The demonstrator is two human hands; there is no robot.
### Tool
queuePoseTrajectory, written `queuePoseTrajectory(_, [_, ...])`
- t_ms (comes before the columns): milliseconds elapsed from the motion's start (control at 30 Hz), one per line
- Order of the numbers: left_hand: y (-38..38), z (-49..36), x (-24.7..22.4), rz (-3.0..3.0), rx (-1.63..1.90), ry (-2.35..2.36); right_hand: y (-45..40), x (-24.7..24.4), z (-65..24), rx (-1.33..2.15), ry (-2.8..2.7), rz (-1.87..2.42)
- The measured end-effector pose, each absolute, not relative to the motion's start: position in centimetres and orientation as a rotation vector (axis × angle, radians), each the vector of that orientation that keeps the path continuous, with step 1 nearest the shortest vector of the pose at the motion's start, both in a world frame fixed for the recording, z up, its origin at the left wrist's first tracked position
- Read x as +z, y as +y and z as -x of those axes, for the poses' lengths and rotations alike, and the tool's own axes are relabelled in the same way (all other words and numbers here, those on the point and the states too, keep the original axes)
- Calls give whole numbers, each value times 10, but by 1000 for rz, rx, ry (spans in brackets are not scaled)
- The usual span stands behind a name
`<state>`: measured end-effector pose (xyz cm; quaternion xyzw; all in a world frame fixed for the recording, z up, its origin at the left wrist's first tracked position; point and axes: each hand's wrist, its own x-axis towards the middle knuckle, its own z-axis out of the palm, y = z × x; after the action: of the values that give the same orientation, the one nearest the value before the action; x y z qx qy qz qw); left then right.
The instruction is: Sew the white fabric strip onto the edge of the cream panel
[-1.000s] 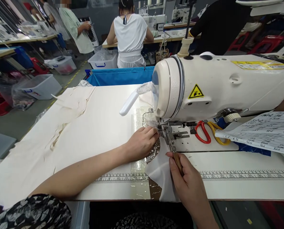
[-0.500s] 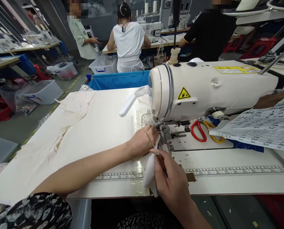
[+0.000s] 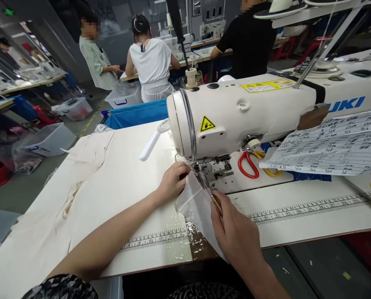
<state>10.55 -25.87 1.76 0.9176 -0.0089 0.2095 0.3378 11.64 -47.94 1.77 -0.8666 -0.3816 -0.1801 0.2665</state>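
My left hand [image 3: 173,181] is closed on the edge of a piece of thin white fabric [image 3: 196,205], just left of the presser foot of the sewing machine [image 3: 235,120]. The fabric hangs down over the front of the table, with a seam line or fold across it. In my right hand [image 3: 235,226] is a slim metal pair of tweezers [image 3: 214,198]. Its tips point up and away, over the fabric and close to the needle area. My fingers partly hide the handle.
Red-handled scissors [image 3: 248,165] lie right of the needle area, under a handwritten paper sheet [image 3: 328,145]. A white-handled tool [image 3: 149,146] lies behind my left hand. Cream fabric pieces [image 3: 88,151] cover the table's left side. A printed ruler [image 3: 154,240] runs along the front. Several people sit or stand beyond.
The view has shifted to the right. My hands have moved apart, and the fabric now spreads out between them. The tweezers have swung to point at the needle area.
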Motion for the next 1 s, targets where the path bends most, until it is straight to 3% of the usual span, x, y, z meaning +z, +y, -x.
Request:
queuePoseTrajectory(600, [-258,-109,18,-2367,522,23,-463,13,-125,-534,-1049,2353])
queuePoseTrajectory(1000, [-259,-110,17,-2665,564,-146,-462,11,-123,-604,-1070,2390])
